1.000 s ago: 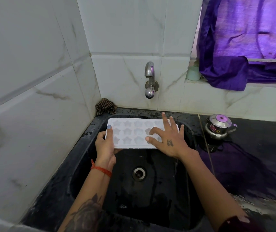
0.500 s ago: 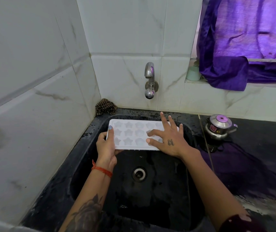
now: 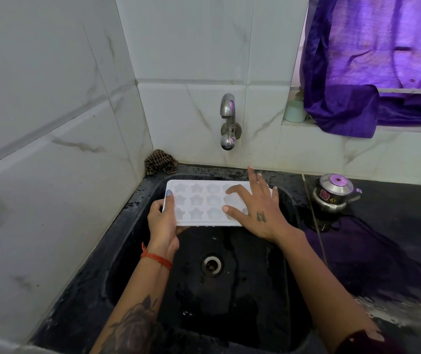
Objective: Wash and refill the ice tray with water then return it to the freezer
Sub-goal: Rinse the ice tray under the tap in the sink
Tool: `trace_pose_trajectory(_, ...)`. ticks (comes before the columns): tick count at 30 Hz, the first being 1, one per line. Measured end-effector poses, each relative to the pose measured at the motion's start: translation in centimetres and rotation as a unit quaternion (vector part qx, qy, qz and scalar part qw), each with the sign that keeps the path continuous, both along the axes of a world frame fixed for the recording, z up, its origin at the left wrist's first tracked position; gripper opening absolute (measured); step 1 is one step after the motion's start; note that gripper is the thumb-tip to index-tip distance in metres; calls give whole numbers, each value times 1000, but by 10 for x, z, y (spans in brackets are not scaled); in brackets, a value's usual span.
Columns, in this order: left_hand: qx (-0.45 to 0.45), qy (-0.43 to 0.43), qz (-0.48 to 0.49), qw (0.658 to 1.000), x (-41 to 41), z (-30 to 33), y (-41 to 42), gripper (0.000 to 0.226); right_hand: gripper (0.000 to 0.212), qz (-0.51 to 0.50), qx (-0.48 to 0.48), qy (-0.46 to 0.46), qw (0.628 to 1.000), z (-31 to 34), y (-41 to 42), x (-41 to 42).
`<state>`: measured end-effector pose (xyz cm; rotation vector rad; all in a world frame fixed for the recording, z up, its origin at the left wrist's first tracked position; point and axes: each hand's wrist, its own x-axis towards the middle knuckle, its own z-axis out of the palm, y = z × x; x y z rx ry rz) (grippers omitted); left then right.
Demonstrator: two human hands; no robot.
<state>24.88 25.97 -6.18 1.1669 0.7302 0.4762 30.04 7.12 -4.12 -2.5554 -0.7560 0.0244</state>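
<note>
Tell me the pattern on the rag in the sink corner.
Brown and tan checks on the rag, head view.

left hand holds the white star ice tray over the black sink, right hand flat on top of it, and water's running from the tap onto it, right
Not quite: no water is running. In the head view the steel wall tap is dry. The rest holds: the left hand grips the white star-mould ice tray over the black sink, with the right hand spread on top.
</note>
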Motion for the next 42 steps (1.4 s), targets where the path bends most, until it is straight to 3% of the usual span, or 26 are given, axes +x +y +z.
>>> trace_pose_trajectory(22, 5, 2, -3, 1000, -4, 4, -6, 27, 46, 19, -86, 6, 996, -1, 24, -9)
trace_pose_trajectory(42, 10, -1, -3, 1000, -3, 2, -8, 26, 47, 10, -108, 7, 994, 1, 22, -8)
